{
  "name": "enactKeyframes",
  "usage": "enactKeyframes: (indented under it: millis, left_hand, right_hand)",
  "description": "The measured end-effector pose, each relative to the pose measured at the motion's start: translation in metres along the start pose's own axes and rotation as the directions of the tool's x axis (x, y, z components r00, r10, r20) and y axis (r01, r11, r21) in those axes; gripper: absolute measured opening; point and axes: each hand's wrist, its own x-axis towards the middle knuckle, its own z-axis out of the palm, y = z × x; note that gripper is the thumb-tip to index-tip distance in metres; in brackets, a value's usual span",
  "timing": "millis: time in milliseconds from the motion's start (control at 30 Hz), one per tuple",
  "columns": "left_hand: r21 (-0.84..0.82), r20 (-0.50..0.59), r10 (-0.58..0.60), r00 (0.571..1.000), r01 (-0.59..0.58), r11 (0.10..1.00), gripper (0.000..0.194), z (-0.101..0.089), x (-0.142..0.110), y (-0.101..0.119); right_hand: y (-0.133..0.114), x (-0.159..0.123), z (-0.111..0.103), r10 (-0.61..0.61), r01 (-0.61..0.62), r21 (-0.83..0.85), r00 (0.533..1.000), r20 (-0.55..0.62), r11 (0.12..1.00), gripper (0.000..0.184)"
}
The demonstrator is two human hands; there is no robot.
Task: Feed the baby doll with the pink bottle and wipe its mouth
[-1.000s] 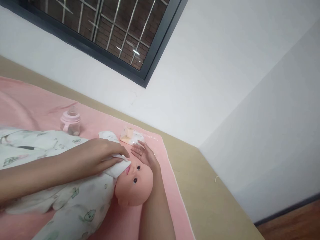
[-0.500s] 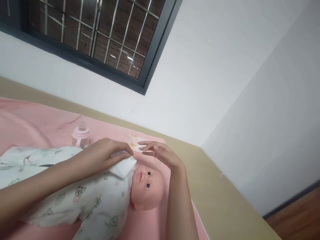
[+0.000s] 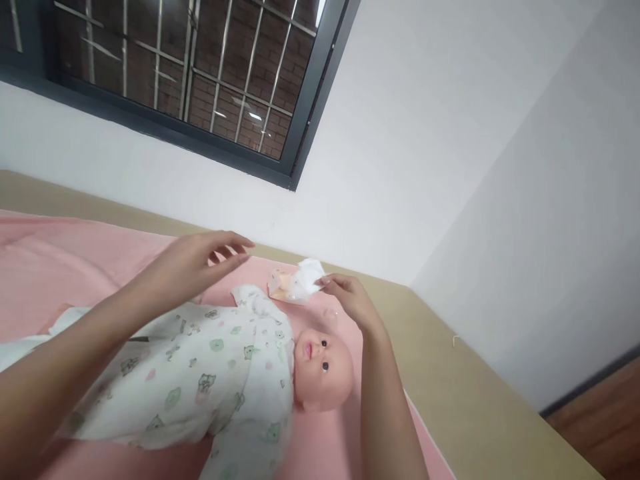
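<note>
A baby doll (image 3: 323,370) in a white printed suit (image 3: 210,373) lies on its back on a pink blanket (image 3: 60,260), head to the right. My left hand (image 3: 200,257) hovers above the doll's raised sleeve, fingers stretched out and apart, holding nothing. Beyond the doll's head, my right hand (image 3: 350,300) pinches a white wipe (image 3: 310,270). The wipe sticks up out of a small wipes packet (image 3: 284,287) lying on the blanket's far edge.
The blanket covers a tan bed surface (image 3: 450,400) that meets white walls (image 3: 400,167) at a corner. A dark-framed barred window (image 3: 200,73) is above. Wooden floor (image 3: 600,427) shows at lower right.
My left hand has lifted off the white cloth at the doll's chin and opened. My right hand left the doll's head, reached the packet and pinched a wipe.
</note>
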Motion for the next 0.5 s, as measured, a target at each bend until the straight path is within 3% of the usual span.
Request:
enactKeyframes:
  millis: [100,267,367,500]
  left_hand:
    - [0.039,-0.077,-0.068,0.995,0.071,0.997,0.037,-0.017,0.006,-0.014]
    - [0.134,-0.083,-0.196,0.977,0.206,0.969,0.046,-0.035,0.013,-0.035]
    - [0.198,-0.051,-0.225,0.973,0.231,0.953,0.057,-0.038,0.019,-0.056]
    - [0.281,0.029,-0.301,0.953,0.281,0.918,0.079,-0.037,0.027,-0.094]
  right_hand:
    - [0.036,0.008,-0.017,0.148,-0.148,0.003,0.987,-0.066,0.989,0.035]
    - [0.086,0.007,-0.030,0.370,-0.375,-0.008,0.911,0.180,0.927,0.037]
    - [0.103,0.004,-0.032,0.475,-0.473,-0.076,0.837,0.273,0.878,0.034]
    - [0.109,0.002,-0.037,0.567,-0.543,-0.162,0.786,0.247,0.824,0.026]
